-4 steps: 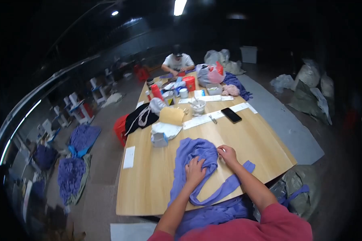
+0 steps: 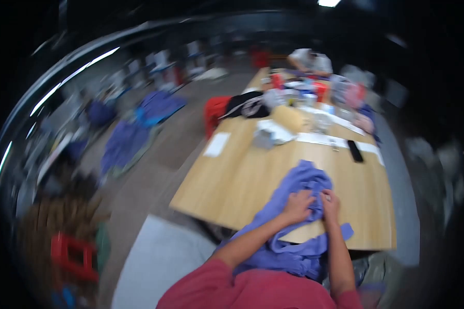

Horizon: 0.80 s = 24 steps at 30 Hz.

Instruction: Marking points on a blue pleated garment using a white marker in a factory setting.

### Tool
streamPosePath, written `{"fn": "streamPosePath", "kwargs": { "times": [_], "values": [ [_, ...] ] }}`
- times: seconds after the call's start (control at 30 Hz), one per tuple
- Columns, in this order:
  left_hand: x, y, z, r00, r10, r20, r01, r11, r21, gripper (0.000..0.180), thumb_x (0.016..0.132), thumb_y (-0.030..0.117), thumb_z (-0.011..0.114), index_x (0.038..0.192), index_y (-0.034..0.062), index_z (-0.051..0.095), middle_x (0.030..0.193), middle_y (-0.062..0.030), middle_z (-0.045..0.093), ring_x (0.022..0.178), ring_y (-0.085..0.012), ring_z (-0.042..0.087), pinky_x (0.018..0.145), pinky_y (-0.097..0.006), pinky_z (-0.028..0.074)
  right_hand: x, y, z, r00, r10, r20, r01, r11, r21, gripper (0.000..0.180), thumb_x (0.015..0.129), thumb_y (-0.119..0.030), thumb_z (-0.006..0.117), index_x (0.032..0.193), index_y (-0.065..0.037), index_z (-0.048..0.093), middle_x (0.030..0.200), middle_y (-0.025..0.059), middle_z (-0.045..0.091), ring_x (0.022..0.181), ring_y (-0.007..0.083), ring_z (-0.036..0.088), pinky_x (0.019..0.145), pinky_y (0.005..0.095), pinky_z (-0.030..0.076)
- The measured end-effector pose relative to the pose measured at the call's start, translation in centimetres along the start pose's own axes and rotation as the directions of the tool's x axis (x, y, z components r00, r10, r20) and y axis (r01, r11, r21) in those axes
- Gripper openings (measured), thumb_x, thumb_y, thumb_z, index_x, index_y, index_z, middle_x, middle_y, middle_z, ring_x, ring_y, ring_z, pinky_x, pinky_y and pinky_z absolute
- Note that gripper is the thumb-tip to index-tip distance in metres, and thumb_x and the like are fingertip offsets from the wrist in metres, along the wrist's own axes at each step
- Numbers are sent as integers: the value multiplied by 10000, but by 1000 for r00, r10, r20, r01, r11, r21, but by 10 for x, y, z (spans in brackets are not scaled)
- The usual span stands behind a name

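Observation:
A crumpled piece of purple fabric lies over the near edge of the wooden table and hangs down toward my lap. It has a long strip-like end at the right; its exact kind does not show. My left hand rests on the bunched cloth, fingers laid over it and a little apart. Close beside it, my right hand is closed, pinching the fabric's right edge. The picture is smeared by motion, so the fingertips are not sharp.
On the wooden table stand a yellow bag-like bundle, a grey box, a dark phone and a clear cup. A person sits at the far end. Purple cloth piles lie on the floor left, near a red stool.
The whole view has swung left, so table and hands appear farther right. My hands sit slightly closer together on the purple fabric.

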State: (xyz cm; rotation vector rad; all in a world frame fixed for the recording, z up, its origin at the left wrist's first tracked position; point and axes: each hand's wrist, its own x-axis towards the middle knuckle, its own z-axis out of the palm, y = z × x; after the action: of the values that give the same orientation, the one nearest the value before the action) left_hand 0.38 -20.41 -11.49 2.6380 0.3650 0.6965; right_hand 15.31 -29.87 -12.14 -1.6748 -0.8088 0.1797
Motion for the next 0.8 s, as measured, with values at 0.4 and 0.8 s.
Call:
{"fn": "streamPosePath", "kwargs": {
  "times": [0.4,0.8],
  "values": [
    [-77,23,-52,947,-185,-264,181,983,-39,489,764,174,696,1231,107,566,1291,-137,512,1301,-353,405,1081,-498,311,30,32,-47,968,-185,169,187,982,0,42,885,-25,602,899,14,610,841,40,598,803,151,546,780,273,460],
    [-64,-14,-72,926,-345,-151,374,888,268,569,852,394,609,1345,136,488,1382,-187,445,1349,-361,341,1091,-580,251,30,19,-61,996,85,28,-88,864,496,63,931,-95,590,943,-43,623,713,-29,530,539,1,425,449,166,310]
  ]
}}
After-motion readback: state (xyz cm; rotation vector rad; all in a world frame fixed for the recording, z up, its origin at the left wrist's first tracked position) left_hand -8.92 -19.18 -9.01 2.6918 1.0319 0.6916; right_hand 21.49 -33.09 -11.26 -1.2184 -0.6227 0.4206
